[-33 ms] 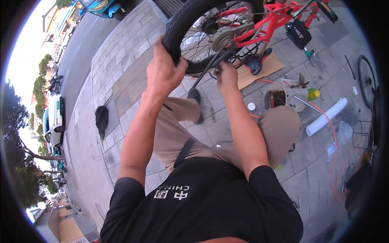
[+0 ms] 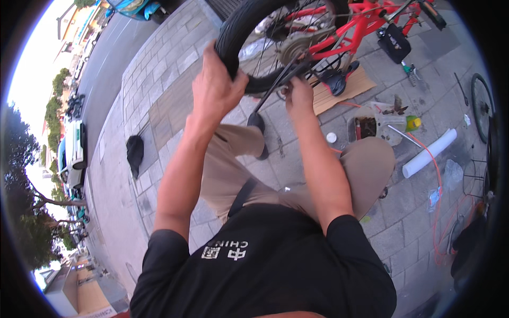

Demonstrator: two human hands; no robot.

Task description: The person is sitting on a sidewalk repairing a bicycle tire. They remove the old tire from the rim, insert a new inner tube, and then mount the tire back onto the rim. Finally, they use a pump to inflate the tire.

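Note:
A black bicycle tyre (image 2: 231, 40) surrounds the spoked rear wheel of a red-framed bicycle (image 2: 366, 24) in front of me. My left hand (image 2: 216, 87) is closed round the tyre's near left side, thumb on the near face and fingers over the outer edge. Lower on the wheel, my right hand (image 2: 300, 98) has its fingers curled in against the tyre's bottom, beside a slanting dark metal bar (image 2: 270, 90). What its fingertips grip is hidden. The grey round hub (image 2: 293, 49) shows between the spokes.
A cardboard sheet (image 2: 355, 87) with the black saddle (image 2: 335, 82) on it lies under the bicycle. Right of it are an open container (image 2: 366, 127), a yellow-green bottle (image 2: 413, 123), a white roll (image 2: 429, 152) and an orange hose (image 2: 438, 180). A black cloth-like item (image 2: 135, 156) lies left.
The view has shifted very slightly, so the bicycle and ground things sit a little further right. Both hands keep their places on the wheel.

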